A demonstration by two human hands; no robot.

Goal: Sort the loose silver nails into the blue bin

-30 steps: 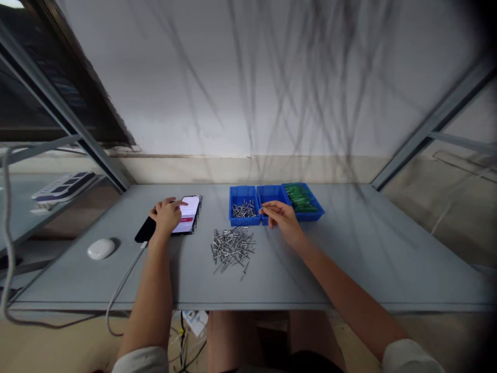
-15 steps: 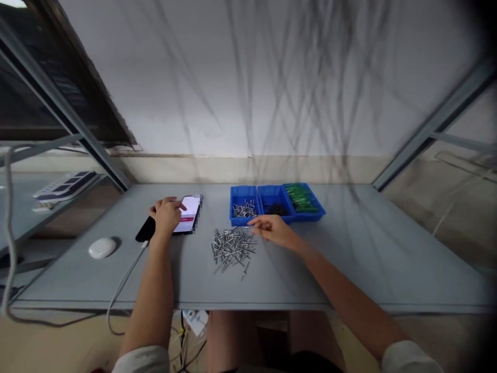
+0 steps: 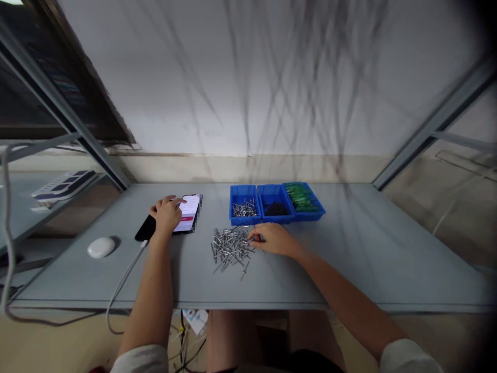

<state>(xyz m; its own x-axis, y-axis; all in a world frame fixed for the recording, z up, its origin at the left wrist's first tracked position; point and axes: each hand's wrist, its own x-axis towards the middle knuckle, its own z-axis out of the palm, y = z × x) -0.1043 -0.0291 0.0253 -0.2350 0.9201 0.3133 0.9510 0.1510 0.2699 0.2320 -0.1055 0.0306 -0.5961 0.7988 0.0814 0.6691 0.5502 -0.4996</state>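
A phone with a lit screen (image 3: pixel 188 211) lies on the grey table, and my left hand (image 3: pixel 166 212) rests over its left side, fingers apart, one finger over the screen. My right hand (image 3: pixel 272 238) is at the right edge of a pile of metal rivets (image 3: pixel 231 247), thumb and fingers curled toward each other; whatever is between the fingertips is too small to name. Behind the pile stand three blue bins: the left bin (image 3: pixel 243 190) holds similar metal pieces, the middle bin (image 3: pixel 271 190) small black pieces, the right bin (image 3: pixel 319 213) green pieces.
A black power bank or similar block (image 3: pixel 145 229) with a white cable (image 3: pixel 125 280) lies beside my left wrist. Left of it is a white oval object (image 3: pixel 101 247). Metal frame posts rise at both sides, and a power strip (image 3: pixel 65 186) lies on the surface at far left.
My right hand has moved from the front of the blue bins down toward me, to the right edge of the rivet pile. My left hand has barely moved.
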